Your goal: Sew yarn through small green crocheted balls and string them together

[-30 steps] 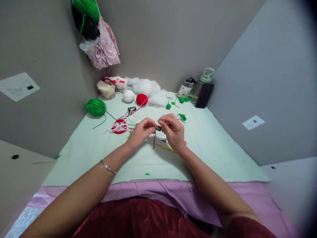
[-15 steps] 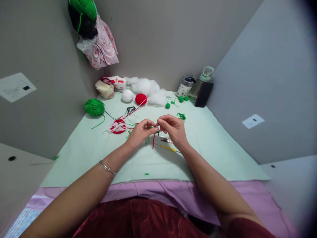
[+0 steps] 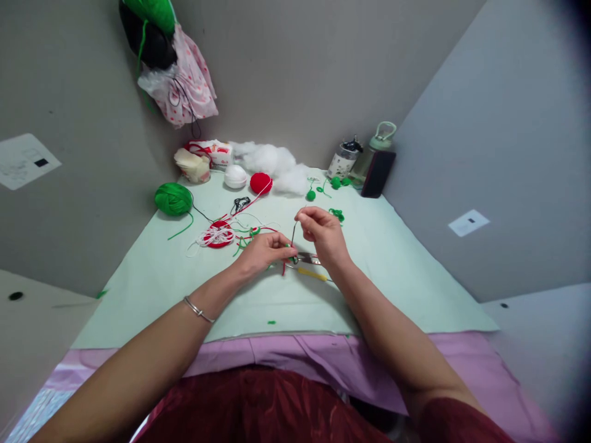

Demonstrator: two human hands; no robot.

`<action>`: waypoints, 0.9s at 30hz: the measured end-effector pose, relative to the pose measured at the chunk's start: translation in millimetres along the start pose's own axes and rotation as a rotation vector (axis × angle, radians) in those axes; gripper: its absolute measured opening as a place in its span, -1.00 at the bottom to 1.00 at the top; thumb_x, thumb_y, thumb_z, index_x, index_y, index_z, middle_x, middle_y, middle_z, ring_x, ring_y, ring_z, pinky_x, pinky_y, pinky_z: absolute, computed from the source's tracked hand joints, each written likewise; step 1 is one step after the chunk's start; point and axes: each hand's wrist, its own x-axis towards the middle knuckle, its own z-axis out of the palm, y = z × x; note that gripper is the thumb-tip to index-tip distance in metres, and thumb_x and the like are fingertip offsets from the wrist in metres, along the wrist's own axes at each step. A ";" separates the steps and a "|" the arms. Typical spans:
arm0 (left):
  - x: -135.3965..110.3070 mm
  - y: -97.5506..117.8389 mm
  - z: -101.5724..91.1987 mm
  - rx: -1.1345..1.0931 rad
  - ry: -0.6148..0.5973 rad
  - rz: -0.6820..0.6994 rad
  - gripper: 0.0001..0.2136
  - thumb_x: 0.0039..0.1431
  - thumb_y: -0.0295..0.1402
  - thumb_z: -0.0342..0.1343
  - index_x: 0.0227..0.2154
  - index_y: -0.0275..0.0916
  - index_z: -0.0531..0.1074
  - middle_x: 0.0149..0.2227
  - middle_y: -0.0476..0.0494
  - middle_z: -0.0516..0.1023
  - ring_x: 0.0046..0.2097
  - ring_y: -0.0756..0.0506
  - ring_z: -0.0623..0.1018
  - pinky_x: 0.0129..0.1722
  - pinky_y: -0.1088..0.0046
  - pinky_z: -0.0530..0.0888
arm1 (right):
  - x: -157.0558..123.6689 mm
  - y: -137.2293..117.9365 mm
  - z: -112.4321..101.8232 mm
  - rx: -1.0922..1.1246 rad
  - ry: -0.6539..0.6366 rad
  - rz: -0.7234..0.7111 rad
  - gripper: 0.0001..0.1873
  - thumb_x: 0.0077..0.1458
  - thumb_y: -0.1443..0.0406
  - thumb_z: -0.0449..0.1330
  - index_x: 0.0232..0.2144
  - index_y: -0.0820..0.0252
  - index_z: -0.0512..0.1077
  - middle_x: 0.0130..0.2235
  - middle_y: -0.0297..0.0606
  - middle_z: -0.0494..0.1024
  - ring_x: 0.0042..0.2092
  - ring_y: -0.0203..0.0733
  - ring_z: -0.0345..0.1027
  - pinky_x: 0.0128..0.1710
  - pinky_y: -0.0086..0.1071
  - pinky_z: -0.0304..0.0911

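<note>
My left hand (image 3: pixel 265 252) is closed, pinching a small green and red yarn piece (image 3: pixel 289 247) that its fingers mostly hide. A short red yarn tail (image 3: pixel 284 269) hangs below it. Up and to the right, my right hand (image 3: pixel 324 237) pinches a dark thread (image 3: pixel 293 235), drawn taut between the two hands. A thin tip shows above those fingers, too small to name. Under the hands lie scissors (image 3: pixel 308 258), partly hidden, and a crochet hook with a yellow handle (image 3: pixel 313 274).
Left of my hands sit a red disc with white yarn (image 3: pixel 218 234) and a green yarn ball (image 3: pixel 173 199). Behind are white (image 3: pixel 235 176) and red yarn balls (image 3: pixel 261 183) and white stuffing (image 3: pixel 277 161). A phone (image 3: pixel 378 175) leans on a bottle (image 3: pixel 382 138) at back right.
My right hand has moved up and away from my left, stretching the dark thread between them. My left hand has dropped slightly, still pinching the yarn piece.
</note>
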 end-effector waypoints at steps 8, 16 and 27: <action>-1.0 -0.3 3.4 -0.064 -0.110 -0.003 -0.71 -0.04 -0.17 0.40 -0.39 -0.25 0.51 -0.43 -0.05 0.56 -0.41 -0.02 0.52 -0.35 0.44 0.38 | 6.4 -11.5 -15.8 0.158 -0.160 0.194 -0.56 -0.03 0.02 0.40 -0.38 0.12 0.27 -0.60 -0.54 0.28 -0.63 -0.44 0.04 -0.66 -0.51 -0.09; -2.2 3.5 2.6 -0.090 -0.033 -0.015 -0.66 -0.07 -0.27 0.42 -0.21 -0.24 0.54 -0.41 -0.02 0.55 -0.37 -0.03 0.56 -0.28 0.40 0.43 | 19.1 -26.8 -46.4 0.180 0.111 0.022 -0.59 -0.09 0.08 0.42 -0.40 0.11 0.28 -0.56 -0.54 0.11 -0.58 -0.43 -0.10 -0.63 -0.49 -0.13; -1.7 10.2 -4.8 -0.138 0.199 0.109 -0.71 -0.06 -0.28 0.42 -0.33 -0.26 0.47 -0.37 0.03 0.49 -0.27 0.01 0.51 -0.12 0.42 0.42 | -4.7 -16.8 -20.0 -0.526 -0.114 -0.335 -0.86 0.14 0.21 0.33 -0.41 0.13 0.58 -0.37 -0.29 0.44 -0.32 -0.25 0.26 -0.36 -0.34 0.15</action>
